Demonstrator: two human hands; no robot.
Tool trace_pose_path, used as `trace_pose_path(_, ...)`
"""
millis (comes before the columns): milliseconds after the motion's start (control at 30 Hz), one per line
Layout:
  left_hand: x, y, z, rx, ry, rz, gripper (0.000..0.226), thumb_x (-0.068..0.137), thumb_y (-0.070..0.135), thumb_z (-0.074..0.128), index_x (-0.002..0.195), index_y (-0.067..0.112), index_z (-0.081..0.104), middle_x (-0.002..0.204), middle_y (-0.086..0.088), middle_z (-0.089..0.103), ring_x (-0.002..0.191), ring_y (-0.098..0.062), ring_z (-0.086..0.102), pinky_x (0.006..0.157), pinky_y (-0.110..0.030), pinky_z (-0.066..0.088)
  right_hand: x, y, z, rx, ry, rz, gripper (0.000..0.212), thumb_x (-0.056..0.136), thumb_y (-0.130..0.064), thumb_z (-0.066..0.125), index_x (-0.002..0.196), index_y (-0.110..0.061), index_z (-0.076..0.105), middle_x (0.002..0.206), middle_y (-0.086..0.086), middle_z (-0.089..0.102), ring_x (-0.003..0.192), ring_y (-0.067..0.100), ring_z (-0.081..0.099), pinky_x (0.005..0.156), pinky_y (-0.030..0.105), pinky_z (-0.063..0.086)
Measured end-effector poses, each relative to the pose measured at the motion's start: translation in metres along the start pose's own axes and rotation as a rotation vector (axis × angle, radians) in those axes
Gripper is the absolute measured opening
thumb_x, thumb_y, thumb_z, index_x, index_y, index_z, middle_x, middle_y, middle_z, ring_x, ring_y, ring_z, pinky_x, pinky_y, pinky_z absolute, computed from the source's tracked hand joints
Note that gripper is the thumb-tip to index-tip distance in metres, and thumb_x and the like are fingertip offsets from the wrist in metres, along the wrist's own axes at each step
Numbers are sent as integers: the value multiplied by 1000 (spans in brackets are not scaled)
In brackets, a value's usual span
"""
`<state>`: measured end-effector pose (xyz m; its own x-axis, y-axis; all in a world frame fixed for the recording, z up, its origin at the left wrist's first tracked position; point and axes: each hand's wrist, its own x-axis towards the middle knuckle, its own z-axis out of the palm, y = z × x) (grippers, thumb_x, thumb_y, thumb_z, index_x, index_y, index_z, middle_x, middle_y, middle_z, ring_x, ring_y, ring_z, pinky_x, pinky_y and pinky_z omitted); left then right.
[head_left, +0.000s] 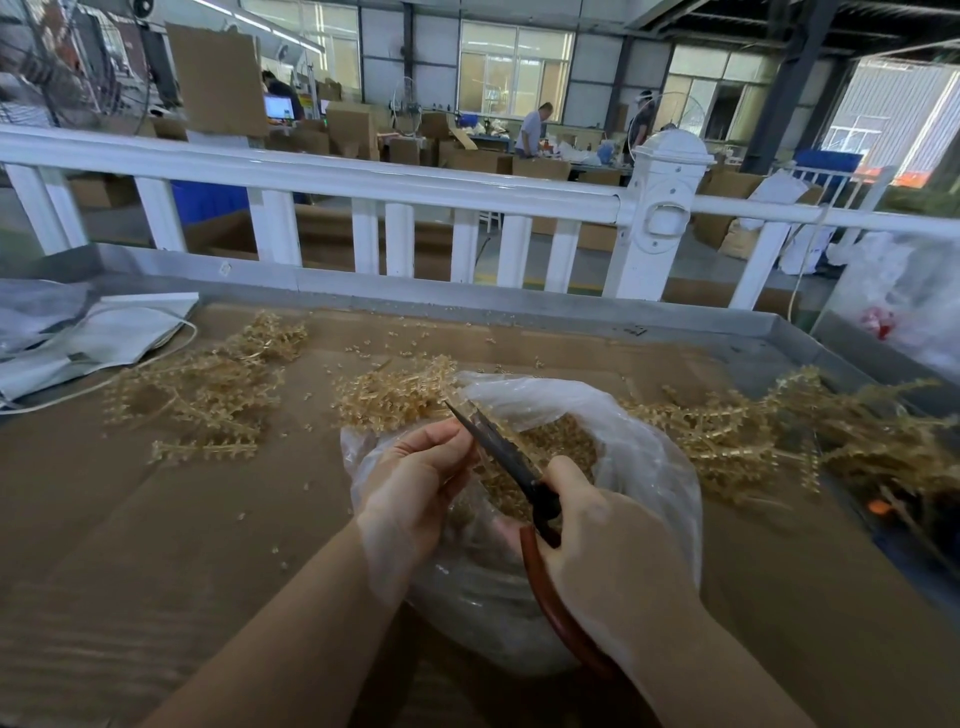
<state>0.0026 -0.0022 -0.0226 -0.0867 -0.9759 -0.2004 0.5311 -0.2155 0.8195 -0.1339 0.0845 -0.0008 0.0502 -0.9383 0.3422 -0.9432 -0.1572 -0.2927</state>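
Note:
My right hand (613, 551) grips a pair of scissors (511, 460) with dark blades and red-brown handles, blades pointing up and to the left. My left hand (415, 478) pinches something small against the blades; what it holds is hidden by the fingers. Both hands hover over an open clear plastic bag (639, 447) partly filled with small amber plastic pieces (561, 441). Amber plastic sprigs lie in three piles: one at the left (208, 384), one just behind the bag (389, 395), and one at the right (727, 431).
The work surface is brown cardboard (182, 545) in a metal-edged tray. White sacks and a cord (104, 338) lie at the left, a plastic bag (904, 296) at the right. A white railing (363, 182) runs behind. People work at distant tables among cardboard boxes.

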Motion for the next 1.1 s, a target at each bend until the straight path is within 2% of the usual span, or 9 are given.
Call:
trace_pose_path(133,1,-1,0,5,-24,-2,19,83,-7,57,80,10,64,64,1,70,58,-7,66,58,-20,48,2,-2,0,7,-13,22,33,86,-66,45,89,-35,33,67,-15,51,60,0,50,53,12,36)
trace_pose_path(300,2,-3,-1,14,-41,10,14,82,-7,58,85,6,64,66,-1,68,56,-6,65,49,-14,48,3,-4,2,39,-34,66,34,86,-66,46,83,-34,33,64,-14,49,56,-4,44,50,11,30)
trace_pose_path(433,1,-4,0,56,-57,28,14,83,-3,58,82,10,63,66,1,65,58,-6,61,48,-13,46,3,-3,3,48,-33,56,34,87,-65,47,83,-34,33,63,-13,50,56,-2,47,54,12,38)
trace_pose_path(600,-1,-3,0,91,-81,28,18,85,-2,56,76,14,62,66,2,64,59,-6,60,51,-16,45,3,-1,5,50,-3,42,33,86,-66,48,84,-35,35,63,-14,50,55,-3,46,51,10,34)
trace_pose_path(667,-3,-2,0,91,-90,22,18,84,-4,56,76,11,62,64,1,65,57,-6,62,50,-16,47,3,-1,6,65,8,43,34,85,-66,49,83,-35,35,64,-13,51,57,-2,48,55,11,38)
trace_pose_path(800,-4,-1,2,108,-105,9,19,83,-3,56,74,12,61,64,2,66,57,-5,62,62,-23,41,4,-3,7,78,28,38,32,85,-65,48,87,-35,37,69,-13,55,63,2,55,62,16,48)
trace_pose_path(1000,-7,1,1,95,-129,15,9,75,4,62,81,10,64,71,-2,66,66,-12,61,70,-28,44,3,-1,8,66,43,22,32,86,-65,47,91,-35,38,73,-12,57,66,2,57,65,18,51)
trace_pose_path(1100,-7,3,3,36,-107,-7,5,77,4,62,80,8,64,69,-3,65,62,-12,59,62,-23,48,4,0,6,106,23,57,34,84,-66,50,84,-34,39,68,-12,56,63,1,55,56,12,42)
